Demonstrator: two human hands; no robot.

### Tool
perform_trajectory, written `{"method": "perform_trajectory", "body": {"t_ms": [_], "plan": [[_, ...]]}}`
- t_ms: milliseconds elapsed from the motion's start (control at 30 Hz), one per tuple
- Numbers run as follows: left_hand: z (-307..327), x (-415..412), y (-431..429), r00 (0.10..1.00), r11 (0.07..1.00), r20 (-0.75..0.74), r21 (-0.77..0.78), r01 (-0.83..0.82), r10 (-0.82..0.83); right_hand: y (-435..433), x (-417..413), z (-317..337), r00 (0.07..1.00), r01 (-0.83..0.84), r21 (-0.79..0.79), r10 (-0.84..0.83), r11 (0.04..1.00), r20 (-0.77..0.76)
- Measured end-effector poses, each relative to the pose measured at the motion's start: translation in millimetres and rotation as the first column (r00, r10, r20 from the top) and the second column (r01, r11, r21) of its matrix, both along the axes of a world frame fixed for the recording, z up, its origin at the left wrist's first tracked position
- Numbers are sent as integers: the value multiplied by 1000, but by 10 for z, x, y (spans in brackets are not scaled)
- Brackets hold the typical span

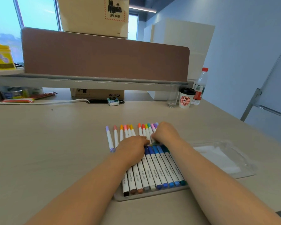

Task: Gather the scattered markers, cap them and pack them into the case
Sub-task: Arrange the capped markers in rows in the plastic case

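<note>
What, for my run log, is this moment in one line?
left hand: rests on near markers | right hand: at far markers, grip unclear | case: holds near markers

Daylight's pouring in through the big windows (5, 21) back left, a brown divider panel (104, 54) is standing along the far edge of the beige desk (39, 143), a pale blue wall (242, 46) is running down the right, and a ceiling strip light (143, 9) is glowing.

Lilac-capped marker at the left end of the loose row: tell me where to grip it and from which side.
Probably pinch the lilac-capped marker at its white barrel's middle, from above and the left: it lies flat, bare desk on that side, pink-capped marker on its right.
</note>
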State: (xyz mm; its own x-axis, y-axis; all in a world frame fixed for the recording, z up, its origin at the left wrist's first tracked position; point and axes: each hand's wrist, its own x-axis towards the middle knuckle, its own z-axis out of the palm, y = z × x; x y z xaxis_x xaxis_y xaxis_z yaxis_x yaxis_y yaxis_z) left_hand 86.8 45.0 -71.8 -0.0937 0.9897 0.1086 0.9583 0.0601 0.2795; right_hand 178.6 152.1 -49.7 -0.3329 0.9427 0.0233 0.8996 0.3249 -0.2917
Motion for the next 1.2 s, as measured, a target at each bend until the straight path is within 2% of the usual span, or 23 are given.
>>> {"method": "perform_trajectory", "body": {"t_ms": [200, 300, 367, 467, 533, 667, 767, 867, 1000, 1100, 1200], "plan": [[-10, -7, 0, 1000, 1000, 21, -5, 7, -7, 7, -84, 2, 998, 1, 71, -6, 997, 64], [-6, -15, -3, 1000, 1000, 16, -2, 18, -18, 21, -82, 0, 999, 9, 66, -11, 998, 31], [-8, -16, -6, 1000, 1000, 14, 4, 21, -21, 22, -38, 16, 998, 31, 37, -29, 999, -48], [-4, -20, -9, 999, 999, 11, 20, 33, -34, -5, 48, 99, 955, 34, -57, -49, 998, -293], [6, -22, -9, 999, 998, 17, 37, 50, -51, -42, 114, 191, 900, -27, -136, -35, 990, -434], [12, -16, -3, 996, 994, -31, 65, 87, -85, -177, 294, 312, 804, -193, -350, -56, 916, -591], [33, -4, -11, 989, 991, -85, 52, 122, -118, -282, 466, 291, 739, -283, -401, -68, 871, -670], [117, 69, -67, 973, 977, -91, 2, 215, -213, -365, 633, 273, 749, -307, -404, -43, 862, -661], [178, 201, -130, 931, 933, -92, -96, 345, -354, -431, 845, 267, 792, -254, -423, -63, 870, -607], [177, 266, -156, 918, 914, -104, -187, 359, -382, -479, 974, 268, 816, -203, -441, -98, 874, -570], [187, 283, -178, 918, 914, -98, -182, 364, -385, -504, 1080, 237, 870, -172, -384, -43, 907, -492]]}}
